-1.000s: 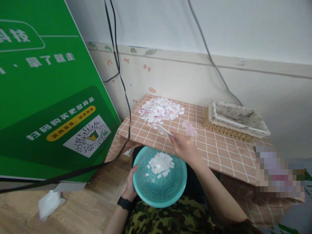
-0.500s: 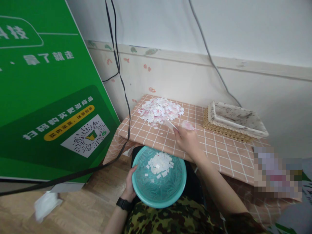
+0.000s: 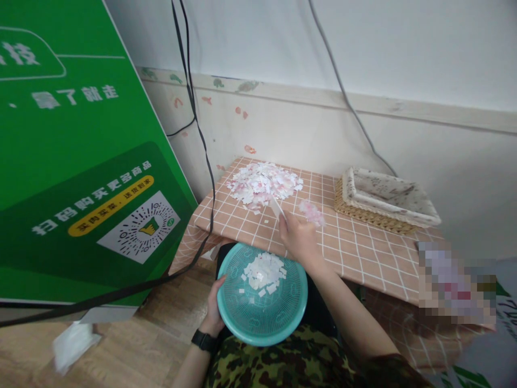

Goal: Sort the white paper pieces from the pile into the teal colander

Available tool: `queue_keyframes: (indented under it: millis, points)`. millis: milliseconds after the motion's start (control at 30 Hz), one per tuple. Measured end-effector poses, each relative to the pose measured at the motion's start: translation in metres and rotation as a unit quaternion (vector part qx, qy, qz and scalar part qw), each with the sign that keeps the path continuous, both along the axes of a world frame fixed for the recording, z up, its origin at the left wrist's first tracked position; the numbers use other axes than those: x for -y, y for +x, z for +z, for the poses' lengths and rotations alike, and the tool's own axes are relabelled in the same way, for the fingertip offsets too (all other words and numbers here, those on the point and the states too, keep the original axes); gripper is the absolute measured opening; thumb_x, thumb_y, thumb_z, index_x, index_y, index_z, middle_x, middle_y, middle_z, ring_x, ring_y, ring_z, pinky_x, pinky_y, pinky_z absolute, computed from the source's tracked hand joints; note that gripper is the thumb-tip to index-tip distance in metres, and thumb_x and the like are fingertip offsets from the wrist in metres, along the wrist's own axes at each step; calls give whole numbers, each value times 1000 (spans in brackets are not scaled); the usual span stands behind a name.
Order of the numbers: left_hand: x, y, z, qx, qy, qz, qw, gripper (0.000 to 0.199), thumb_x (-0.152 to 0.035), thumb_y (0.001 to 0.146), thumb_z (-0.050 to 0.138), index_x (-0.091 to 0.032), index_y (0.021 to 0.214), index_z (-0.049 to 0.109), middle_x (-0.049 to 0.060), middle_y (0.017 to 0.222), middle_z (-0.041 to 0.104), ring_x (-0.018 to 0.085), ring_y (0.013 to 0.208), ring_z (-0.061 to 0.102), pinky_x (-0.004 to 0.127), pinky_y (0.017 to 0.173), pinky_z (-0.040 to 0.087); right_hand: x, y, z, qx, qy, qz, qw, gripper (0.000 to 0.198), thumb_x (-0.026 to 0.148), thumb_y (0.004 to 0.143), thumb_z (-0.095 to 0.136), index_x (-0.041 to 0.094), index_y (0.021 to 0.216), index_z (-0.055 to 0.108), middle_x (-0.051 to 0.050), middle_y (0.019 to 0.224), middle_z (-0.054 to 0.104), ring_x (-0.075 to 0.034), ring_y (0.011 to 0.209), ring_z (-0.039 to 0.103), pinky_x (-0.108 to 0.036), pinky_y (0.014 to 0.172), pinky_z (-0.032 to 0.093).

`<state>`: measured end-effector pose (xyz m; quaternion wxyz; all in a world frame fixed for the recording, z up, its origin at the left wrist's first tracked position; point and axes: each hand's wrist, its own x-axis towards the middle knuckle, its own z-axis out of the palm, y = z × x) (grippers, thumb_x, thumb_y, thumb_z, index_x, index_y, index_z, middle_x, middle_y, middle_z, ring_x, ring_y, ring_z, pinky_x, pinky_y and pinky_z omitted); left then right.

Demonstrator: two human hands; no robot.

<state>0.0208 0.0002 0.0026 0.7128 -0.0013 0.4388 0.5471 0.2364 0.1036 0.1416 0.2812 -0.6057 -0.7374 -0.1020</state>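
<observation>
The colander [image 3: 264,320] is teal, the tablecloth [image 3: 355,248] white-gridded brown.

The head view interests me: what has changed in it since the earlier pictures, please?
The white strip in the right hand has swung to point straighter ahead, its tip now at the near edge of the scrap pile. Nothing was visibly picked up or released; the left hand still grips the teal strainer holding white pieces.

Right hand [image 3: 299,234] nearer pile [image 3: 264,182], white strip [image 3: 277,208] steeper

The colander [image 3: 262,326] is smooth plastic, the scraps [image 3: 264,182] paper, the basket [image 3: 368,216] rough wicker.
</observation>
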Motion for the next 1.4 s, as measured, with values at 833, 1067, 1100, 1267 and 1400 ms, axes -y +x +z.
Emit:
queue_keyframes:
  millis: [833,1067,1100,1267,1400]
  points:
    - [1,-2,-6,13,8,-3,1000,17,-27,69,65,-13,78,69,6,71,72,20,62,65,35,70,52,-12,27,3,-129,38,-146,980,33,33,87,39,14,87,66,-11,76,65,-22,71,57,-30,62,35]
    - [0,-2,-2,23,5,-17,1000,21,-29,70,64,-12,81,69,8,74,73,23,66,66,38,73,51,3,17,11,-163,8,-3,987,32,37,88,43,19,96,68,-6,73,68,-17,63,59,-27,59,39]
    - [1,-1,-1,26,7,-20,999,21,-29,70,64,-12,81,69,8,75,73,23,66,66,38,73,51,4,15,11,-158,5,23,987,31,36,88,43,20,96,68,-6,74,68,-17,64,60,-27,60,40]
    - [0,-1,0,13,15,1,1000,18,-28,67,66,-13,77,69,6,70,72,21,63,65,35,68,51,3,12,9,-117,-13,47,992,29,33,88,43,20,95,68,-6,73,69,-18,63,61,-27,58,39]
    - [0,-2,-1,16,13,-6,1000,19,-28,68,65,-13,79,69,6,71,72,21,64,65,35,69,51,2,18,7,-112,-16,22,993,30,34,88,43,19,96,68,-7,75,70,-19,63,62,-27,58,39]
